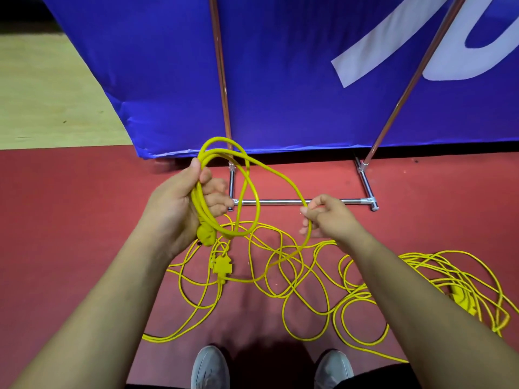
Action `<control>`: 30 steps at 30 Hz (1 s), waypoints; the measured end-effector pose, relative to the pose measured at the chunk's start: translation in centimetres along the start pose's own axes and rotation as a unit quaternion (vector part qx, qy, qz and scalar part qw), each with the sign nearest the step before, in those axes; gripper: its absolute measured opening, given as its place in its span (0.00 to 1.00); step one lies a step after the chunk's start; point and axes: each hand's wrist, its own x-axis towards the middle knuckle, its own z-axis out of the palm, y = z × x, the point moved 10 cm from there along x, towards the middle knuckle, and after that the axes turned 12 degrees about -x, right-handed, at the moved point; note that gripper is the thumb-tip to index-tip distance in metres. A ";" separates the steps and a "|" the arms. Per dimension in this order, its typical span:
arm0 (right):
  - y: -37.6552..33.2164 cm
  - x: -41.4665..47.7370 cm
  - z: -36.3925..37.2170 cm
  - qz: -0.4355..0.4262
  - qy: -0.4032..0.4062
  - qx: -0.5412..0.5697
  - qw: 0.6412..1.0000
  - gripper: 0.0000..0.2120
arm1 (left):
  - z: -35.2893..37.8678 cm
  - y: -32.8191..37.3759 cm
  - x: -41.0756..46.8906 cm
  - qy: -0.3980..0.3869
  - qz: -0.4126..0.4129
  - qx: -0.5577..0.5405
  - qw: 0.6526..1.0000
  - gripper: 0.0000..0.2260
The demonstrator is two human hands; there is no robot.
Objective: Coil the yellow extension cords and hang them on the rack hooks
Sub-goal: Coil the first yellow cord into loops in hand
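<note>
My left hand (185, 200) grips a small coil of yellow extension cord (247, 175), a few loops wide, with a yellow plug (205, 234) hanging under the palm. From the coil the cord runs right to my right hand (328, 217), which pinches it between thumb and fingers. Below the hands the rest of the yellow cord (280, 276) lies in loose tangled loops on the red floor, with a yellow socket block (222, 266) among them. A second heap of yellow cord (449, 279) lies at the right. No hooks are in view.
A chrome rack's base bar (280, 202) and two uprights (222, 80) stand just beyond the hands, in front of a blue banner (280, 80). My two grey shoes (209, 366) are at the bottom edge. Pale wooden flooring (50, 94) lies at the far left.
</note>
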 end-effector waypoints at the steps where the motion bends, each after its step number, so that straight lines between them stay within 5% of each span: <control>1: -0.6 -0.2 0.2 -0.006 0.005 -0.012 1.000 0.07 | -0.3 0.2 0.1 0.012 0.017 0.040 0.999 0.14; 4: -4.7 -1.6 0.9 -0.081 -0.007 -0.206 0.975 0.08 | -0.6 0.8 0.1 0.016 0.063 0.164 0.984 0.12; 6: -6.7 -3.7 3.1 -0.123 -0.110 -0.337 0.927 0.08 | -0.4 0.7 0.1 0.006 0.074 0.253 0.965 0.11; 10: -9.2 -9.4 7.1 -0.166 -0.345 -0.270 0.883 0.05 | 1.0 -3.1 -0.4 -0.052 -0.024 0.335 0.940 0.11; 13: -12.0 -9.0 6.1 -0.210 -0.303 -0.108 0.923 0.06 | 3.3 -5.4 -2.0 -0.127 -0.099 0.325 0.932 0.11; 16: -11.6 -6.6 4.0 -0.178 -0.230 -0.007 0.957 0.07 | 3.3 -4.1 -1.7 -0.107 -0.070 0.261 0.957 0.13; 21: -7.3 -3.8 2.1 -0.150 -0.191 -0.097 0.965 0.09 | 0.2 -2.9 -0.2 -0.014 -0.064 0.075 0.995 0.11; 26: -7.1 -2.4 -0.4 -0.119 -0.085 0.021 0.989 0.05 | -0.7 -4.1 -0.8 -0.020 -0.131 0.211 0.968 0.12; 30: -9.9 -4.0 -1.1 -0.168 -0.057 -0.038 0.983 0.07 | -0.2 -5.8 -1.8 -0.043 -0.197 0.184 0.962 0.13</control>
